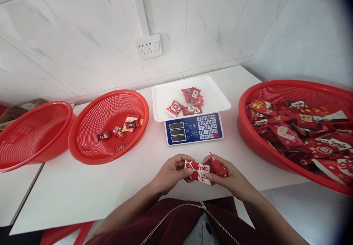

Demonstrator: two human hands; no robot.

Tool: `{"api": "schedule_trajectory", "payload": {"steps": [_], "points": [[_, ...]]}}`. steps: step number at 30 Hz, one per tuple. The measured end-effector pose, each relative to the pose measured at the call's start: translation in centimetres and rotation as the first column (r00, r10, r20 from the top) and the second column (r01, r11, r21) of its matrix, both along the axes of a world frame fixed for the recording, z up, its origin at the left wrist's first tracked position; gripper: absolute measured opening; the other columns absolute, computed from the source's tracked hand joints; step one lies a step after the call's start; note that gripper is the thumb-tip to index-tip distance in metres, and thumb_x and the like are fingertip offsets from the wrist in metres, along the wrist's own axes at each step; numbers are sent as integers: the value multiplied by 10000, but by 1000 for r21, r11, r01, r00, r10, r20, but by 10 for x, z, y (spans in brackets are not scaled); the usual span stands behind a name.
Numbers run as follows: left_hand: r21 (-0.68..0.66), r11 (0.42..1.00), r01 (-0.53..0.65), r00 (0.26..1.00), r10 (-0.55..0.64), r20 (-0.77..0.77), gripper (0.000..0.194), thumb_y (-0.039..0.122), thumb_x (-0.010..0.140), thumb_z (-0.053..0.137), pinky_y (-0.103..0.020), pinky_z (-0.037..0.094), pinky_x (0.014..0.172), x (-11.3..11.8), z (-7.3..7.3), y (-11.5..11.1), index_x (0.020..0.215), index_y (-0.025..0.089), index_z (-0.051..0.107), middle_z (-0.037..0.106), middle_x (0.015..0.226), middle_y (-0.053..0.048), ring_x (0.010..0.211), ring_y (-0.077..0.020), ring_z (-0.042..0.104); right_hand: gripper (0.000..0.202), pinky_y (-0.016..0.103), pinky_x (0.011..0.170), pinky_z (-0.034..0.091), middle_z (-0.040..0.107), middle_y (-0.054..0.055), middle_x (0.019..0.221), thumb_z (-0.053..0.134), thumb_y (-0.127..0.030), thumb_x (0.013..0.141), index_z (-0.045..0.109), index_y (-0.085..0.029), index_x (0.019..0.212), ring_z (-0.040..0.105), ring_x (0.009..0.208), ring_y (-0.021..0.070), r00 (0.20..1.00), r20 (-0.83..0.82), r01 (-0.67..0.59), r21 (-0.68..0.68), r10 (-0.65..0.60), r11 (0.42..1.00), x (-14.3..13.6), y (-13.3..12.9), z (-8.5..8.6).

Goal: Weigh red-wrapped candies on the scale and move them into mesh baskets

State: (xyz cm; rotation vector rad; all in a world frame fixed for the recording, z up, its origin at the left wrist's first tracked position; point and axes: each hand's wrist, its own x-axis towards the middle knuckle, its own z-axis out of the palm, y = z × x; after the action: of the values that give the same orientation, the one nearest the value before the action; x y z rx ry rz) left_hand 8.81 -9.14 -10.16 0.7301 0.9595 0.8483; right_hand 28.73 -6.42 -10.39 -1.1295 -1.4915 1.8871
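My left hand (pixel 175 172) is closed on the left end of a white packet with red hearts (pixel 199 171). The fingers of my right hand (pixel 227 173) touch the packet's right end and also hold a shiny red packet (pixel 218 167). Both hands are above the table's front part, just below a blue digital scale (pixel 193 129). On the scale sits a white tray (pixel 162 101) with several red packets (pixel 192 109) on it.
A large red basket (pixel 248 133) full of red packets stands at the right. Left of the scale, another red basket (pixel 91 116) holds several small packets. A third red basket (pixel 59 138) is at the far left. A socket (pixel 149 46) is on the tiled wall.
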Motion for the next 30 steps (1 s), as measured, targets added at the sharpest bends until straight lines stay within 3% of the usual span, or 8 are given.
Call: {"api": "schedule_trajectory", "payload": {"steps": [6, 11, 14, 16, 20, 24, 27, 30], "points": [[-5, 999, -34, 999, 34, 3, 422, 390, 631, 789, -241, 432, 585, 7, 0, 7, 900, 136, 587, 650, 780, -32, 615, -99, 561, 324, 267, 559, 432, 573, -11, 736, 692, -413, 727, 549, -197, 923, 516, 611, 130, 992, -20, 120, -22, -121, 992, 7, 0, -10], [274, 952, -136, 968, 187, -169, 345, 408, 694, 736, -254, 442, 646, 2, 15, 21, 869, 153, 584, 619, 741, -12, 656, -106, 546, 316, 255, 534, 430, 564, -14, 719, 697, -384, 732, 550, -218, 957, 520, 648, 142, 965, -129, 226, -44, -230, 973, 9, 3, -19], [489, 848, -203, 878, 379, -294, 271, 374, 766, 670, -250, 452, 655, -11, 34, 48, 928, 185, 563, 604, 747, 2, 680, -116, 565, 336, 253, 520, 424, 548, -17, 700, 693, -380, 728, 545, -220, 984, 510, 645, 143, 948, -171, 262, -58, -268, 963, 6, 6, -23], [660, 730, -178, 752, 534, -387, 212, 334, 814, 616, -253, 463, 680, -19, 47, 72, 965, 193, 566, 619, 806, -13, 727, -127, 588, 332, 259, 529, 430, 544, -19, 705, 679, -379, 736, 545, -218, 993, 501, 632, 138, 955, -136, 262, -31, -264, 965, 3, 8, -26], [837, 538, 97, 484, 710, -512, 197, 278, 867, 538, -335, 462, 871, -25, 62, 115, 1039, 189, 578, 651, 1047, -80, 1005, -197, 602, 298, 287, 569, 454, 548, -19, 725, 632, -375, 758, 546, -222, 999, 506, 613, 142, 977, -1, 211, 80, -212, 974, -2, 7, -33], [837, 464, 289, 447, 707, -547, 288, 299, 881, 520, -402, 386, 1009, -17, 53, 114, 1145, 194, 563, 596, 1233, -111, 1228, -235, 483, 264, 304, 613, 456, 559, -24, 718, 592, -365, 770, 547, -232, 993, 522, 601, 150, 968, 97, 208, 200, -230, 958, -2, 4, -42], [793, 498, 351, 534, 589, -606, 235, 299, 901, 478, -348, 456, 879, -8, 34, 83, 1061, 206, 622, 678, 1042, -105, 1004, -212, 606, 253, 300, 615, 463, 574, -19, 727, 564, -381, 785, 550, -236, 992, 545, 605, 156, 956, 107, 242, 240, -273, 940, -1, 3, -44], [641, 531, 554, 568, 322, -758, 253, 294, 911, 442, -305, 459, 730, 0, 15, 48, 1004, 221, 667, 693, 850, -98, 791, -197, 626, 237, 306, 647, 485, 604, -11, 727, 569, -360, 783, 564, -238, 986, 584, 651, 174, 965, 130, 181, 304, -229, 935, -2, 4, -42]]}}
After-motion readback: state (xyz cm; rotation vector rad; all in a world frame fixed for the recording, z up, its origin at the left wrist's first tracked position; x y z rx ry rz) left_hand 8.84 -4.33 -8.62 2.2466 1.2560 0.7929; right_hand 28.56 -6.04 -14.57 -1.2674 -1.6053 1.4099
